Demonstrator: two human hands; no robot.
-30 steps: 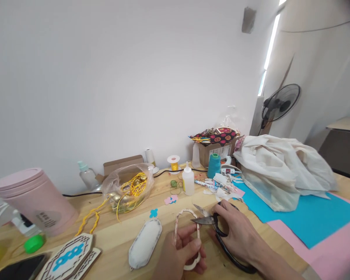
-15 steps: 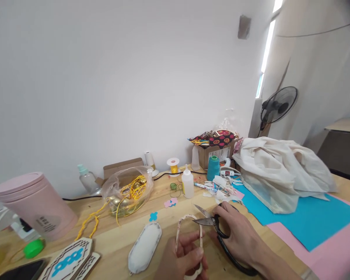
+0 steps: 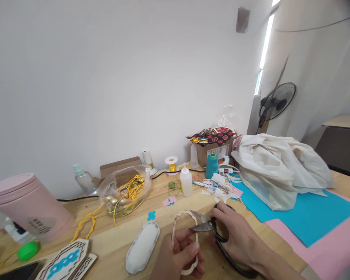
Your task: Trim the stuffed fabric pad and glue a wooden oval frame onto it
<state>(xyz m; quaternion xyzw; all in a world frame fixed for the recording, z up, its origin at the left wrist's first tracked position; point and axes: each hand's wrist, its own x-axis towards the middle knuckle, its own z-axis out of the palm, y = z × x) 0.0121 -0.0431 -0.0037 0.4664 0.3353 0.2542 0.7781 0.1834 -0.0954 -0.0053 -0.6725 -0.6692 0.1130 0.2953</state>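
Observation:
My left hand (image 3: pixel 183 254) pinches a thin pale oval frame (image 3: pixel 175 223) with a scalloped edge and holds it up off the table. My right hand (image 3: pixel 233 229) grips black-handled scissors (image 3: pixel 205 225); their parted blades lie around the right side of the frame's rim. Whether the blades touch the rim I cannot tell. Left of my hands lies a padded white elongated piece (image 3: pixel 142 249) with a marked border. Just above it sits a small blue flower cutout (image 3: pixel 151 215).
Paper scraps (image 3: pixel 220 190), a glue bottle (image 3: pixel 186 182) and a teal thread cone (image 3: pixel 212 166) stand ahead. A plastic bag of bells and yellow cord (image 3: pixel 125 192) and a pink canister (image 3: pixel 32 210) are leftward. Blue paper (image 3: pixel 309 221) and a white cloth bag (image 3: pixel 282 167) lie right.
The scissor blades have come closer together, and the frame now sits between them. The whole view has shifted slightly.

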